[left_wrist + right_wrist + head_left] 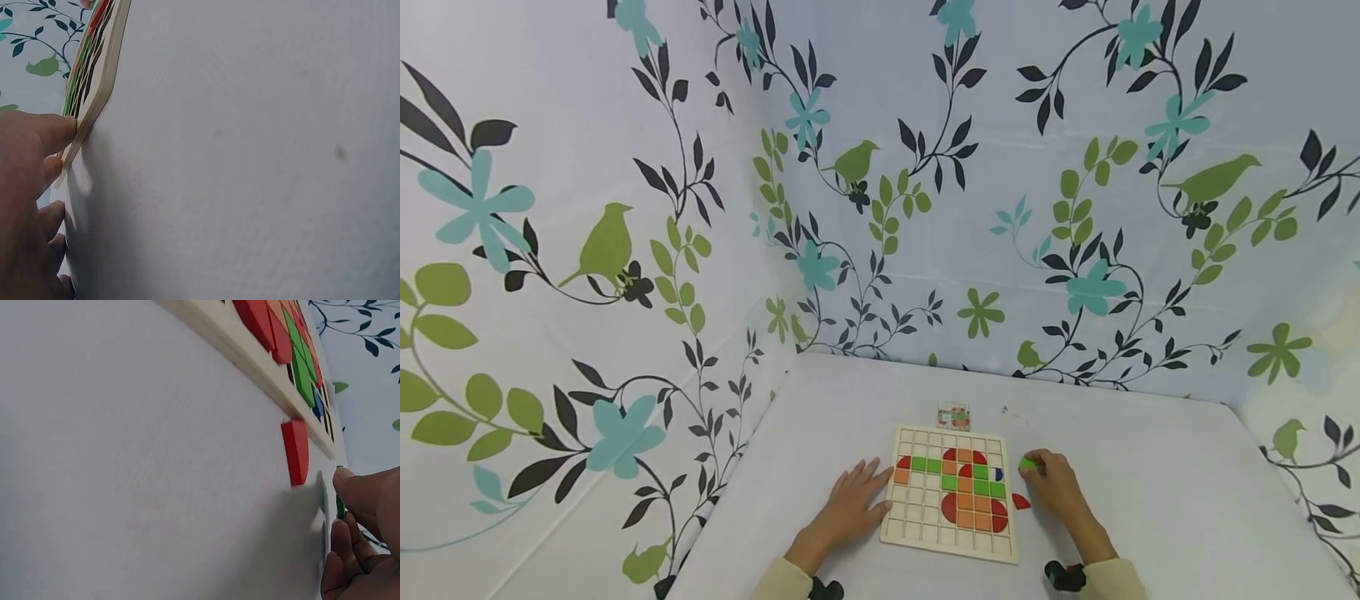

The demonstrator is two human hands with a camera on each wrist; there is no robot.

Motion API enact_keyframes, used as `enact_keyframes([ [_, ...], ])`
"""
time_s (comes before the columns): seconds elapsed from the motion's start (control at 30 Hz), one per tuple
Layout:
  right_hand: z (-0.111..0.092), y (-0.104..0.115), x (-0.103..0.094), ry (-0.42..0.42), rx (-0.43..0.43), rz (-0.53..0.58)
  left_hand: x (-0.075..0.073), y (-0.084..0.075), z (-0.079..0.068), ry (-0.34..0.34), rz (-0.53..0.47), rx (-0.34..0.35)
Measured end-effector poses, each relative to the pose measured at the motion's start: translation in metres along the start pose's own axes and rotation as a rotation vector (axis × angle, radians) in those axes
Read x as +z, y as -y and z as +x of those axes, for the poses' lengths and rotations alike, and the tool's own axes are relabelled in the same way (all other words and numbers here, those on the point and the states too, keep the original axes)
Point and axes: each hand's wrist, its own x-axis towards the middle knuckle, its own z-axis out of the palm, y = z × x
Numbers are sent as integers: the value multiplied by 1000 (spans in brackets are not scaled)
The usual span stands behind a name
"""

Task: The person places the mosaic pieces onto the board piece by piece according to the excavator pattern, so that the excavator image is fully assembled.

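Note:
My right hand (1060,487) pinches a small green block (1028,463) between thumb and fingers, just off the right edge of a wooden grid board (912,510). In the right wrist view, the thumb lies along one face of that green block (340,506). A red quarter-round block (1020,501) lies loose between the board and this hand. My left hand (850,506) is spread at the board's left edge, and its thumb and a finger touch the rim in the left wrist view. Red, orange, green and blue blocks fill part of the grid.
Behind the board lies a small card (953,417) with a coloured block pattern. A white cloth covers the table (1150,475). Patterned curtains (887,275) with leaves and birds stand along the back and left side.

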Motion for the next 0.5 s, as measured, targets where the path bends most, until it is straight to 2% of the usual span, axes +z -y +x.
enact_keyframes([
  [0.1, 3, 15, 9, 5, 13, 20, 1, 0, -1, 10, 3, -8],
  [0.2, 1, 38, 20, 28, -19, 33, 1, 1, -1, 14, 17, -15],
  [0.5, -16, 109, 59, 123, -249, 50, -1, 1, 0, 2, 15, -4],
])
